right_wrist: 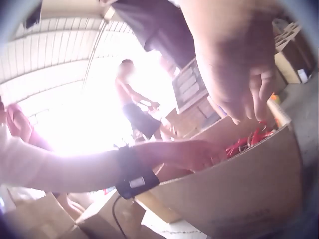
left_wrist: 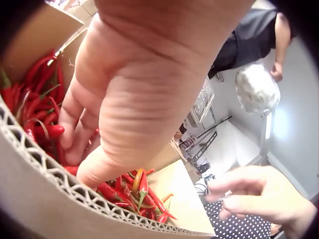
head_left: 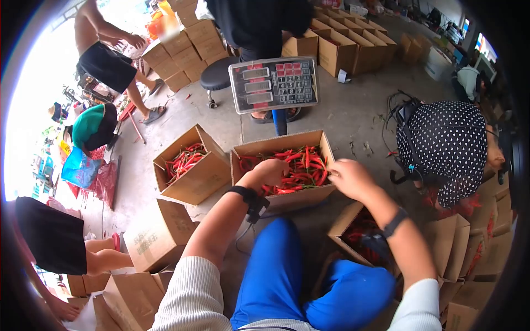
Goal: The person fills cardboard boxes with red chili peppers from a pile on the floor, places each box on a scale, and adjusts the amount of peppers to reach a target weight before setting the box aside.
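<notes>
An open cardboard box (head_left: 301,202) full of red chili peppers (head_left: 309,160) stands in front of my knees. My left hand (head_left: 271,172) reaches over its near wall. In the left wrist view the fingers point down among the chilies, and the fingertips touch them, partly hidden there. My right hand (head_left: 352,179) hovers at the box's right rim, its fingers loosely bent and nothing visible between them. Beyond the box stands a scale's display with a keypad (head_left: 274,85), on a blue post (head_left: 280,122).
A second box of chilies (head_left: 193,187) stands to the left, and another box (head_left: 353,226) lies by my right knee. Cardboard boxes (head_left: 345,52) stand in rows at the back. Several people are around, one in a dotted top (head_left: 441,143) bending at the right. A black stool (head_left: 218,74) stands behind.
</notes>
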Demonstrator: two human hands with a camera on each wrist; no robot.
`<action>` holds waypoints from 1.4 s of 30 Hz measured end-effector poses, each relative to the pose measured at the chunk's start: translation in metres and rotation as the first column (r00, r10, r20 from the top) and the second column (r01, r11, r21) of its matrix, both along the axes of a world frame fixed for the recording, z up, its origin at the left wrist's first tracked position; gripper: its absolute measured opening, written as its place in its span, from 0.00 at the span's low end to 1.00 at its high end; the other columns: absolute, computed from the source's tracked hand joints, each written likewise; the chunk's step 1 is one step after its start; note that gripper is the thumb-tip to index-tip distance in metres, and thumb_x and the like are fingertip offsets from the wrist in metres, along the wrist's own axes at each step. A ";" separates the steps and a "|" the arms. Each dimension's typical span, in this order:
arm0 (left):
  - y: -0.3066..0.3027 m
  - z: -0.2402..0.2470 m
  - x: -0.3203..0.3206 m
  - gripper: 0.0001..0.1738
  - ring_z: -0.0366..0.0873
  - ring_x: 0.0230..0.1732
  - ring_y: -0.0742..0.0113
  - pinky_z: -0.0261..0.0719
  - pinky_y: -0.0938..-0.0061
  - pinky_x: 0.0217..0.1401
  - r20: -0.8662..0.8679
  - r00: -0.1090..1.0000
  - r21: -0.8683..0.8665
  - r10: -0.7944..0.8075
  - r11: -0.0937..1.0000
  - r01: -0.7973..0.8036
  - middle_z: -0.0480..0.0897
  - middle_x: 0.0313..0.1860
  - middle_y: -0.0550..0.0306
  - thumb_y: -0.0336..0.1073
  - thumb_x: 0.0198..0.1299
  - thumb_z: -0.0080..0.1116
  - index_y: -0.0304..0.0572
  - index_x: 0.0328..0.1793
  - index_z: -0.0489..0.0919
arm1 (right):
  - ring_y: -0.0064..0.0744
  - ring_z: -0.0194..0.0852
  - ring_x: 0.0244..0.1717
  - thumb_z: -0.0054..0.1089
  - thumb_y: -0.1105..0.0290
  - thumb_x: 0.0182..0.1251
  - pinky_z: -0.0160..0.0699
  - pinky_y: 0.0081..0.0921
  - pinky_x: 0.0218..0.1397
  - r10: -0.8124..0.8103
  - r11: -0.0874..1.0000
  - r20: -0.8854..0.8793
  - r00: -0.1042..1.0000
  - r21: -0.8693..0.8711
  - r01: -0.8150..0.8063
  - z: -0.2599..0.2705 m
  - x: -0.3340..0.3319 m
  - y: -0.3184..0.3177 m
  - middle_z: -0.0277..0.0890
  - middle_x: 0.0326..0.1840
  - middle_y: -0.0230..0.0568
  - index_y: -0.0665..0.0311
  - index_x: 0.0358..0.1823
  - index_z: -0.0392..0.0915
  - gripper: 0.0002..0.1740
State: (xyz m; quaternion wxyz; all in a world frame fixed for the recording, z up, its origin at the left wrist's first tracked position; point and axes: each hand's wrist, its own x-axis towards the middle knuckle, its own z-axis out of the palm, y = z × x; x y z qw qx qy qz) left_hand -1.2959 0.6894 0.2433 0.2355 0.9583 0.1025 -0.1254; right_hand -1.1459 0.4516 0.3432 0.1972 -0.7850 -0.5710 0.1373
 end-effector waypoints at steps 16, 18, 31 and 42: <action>-0.009 0.005 -0.036 0.41 0.76 0.56 0.50 0.76 0.60 0.58 0.059 0.990 -0.111 0.127 0.987 -0.120 0.77 0.54 0.48 0.46 0.35 0.77 0.62 0.63 0.76 | 0.49 0.80 0.45 0.66 0.71 0.46 0.78 0.43 0.47 0.224 0.920 0.067 0.972 -0.345 -0.188 -0.078 -0.026 0.109 0.82 0.38 0.46 0.56 0.38 0.83 0.13; -0.013 -0.008 -0.025 0.41 0.75 0.57 0.50 0.75 0.60 0.59 0.002 0.994 -0.056 0.112 0.992 -0.112 0.76 0.55 0.49 0.47 0.35 0.77 0.63 0.63 0.76 | 0.50 0.81 0.44 0.62 0.74 0.47 0.79 0.43 0.46 0.297 0.914 0.189 0.936 -0.340 -0.222 -0.103 -0.025 0.112 0.82 0.39 0.49 0.58 0.36 0.84 0.12; -0.033 0.110 -0.009 0.13 0.80 0.36 0.47 0.76 0.61 0.40 0.441 0.890 -0.137 0.113 0.989 -0.058 0.83 0.34 0.46 0.35 0.54 0.63 0.44 0.46 0.83 | 0.51 0.78 0.39 0.57 0.76 0.52 0.77 0.42 0.42 0.140 0.945 0.109 0.984 0.283 -0.166 0.015 -0.012 0.061 0.78 0.35 0.46 0.61 0.34 0.81 0.08; -0.138 0.138 0.028 0.22 0.83 0.39 0.51 0.80 0.63 0.42 0.551 0.835 -0.391 -0.003 0.883 0.261 0.84 0.38 0.46 0.39 0.58 0.62 0.40 0.58 0.75 | 0.47 0.79 0.36 0.64 0.74 0.50 0.76 0.36 0.40 -0.304 0.952 0.037 0.952 0.041 0.302 0.057 0.031 -0.161 0.79 0.33 0.48 0.68 0.32 0.82 0.08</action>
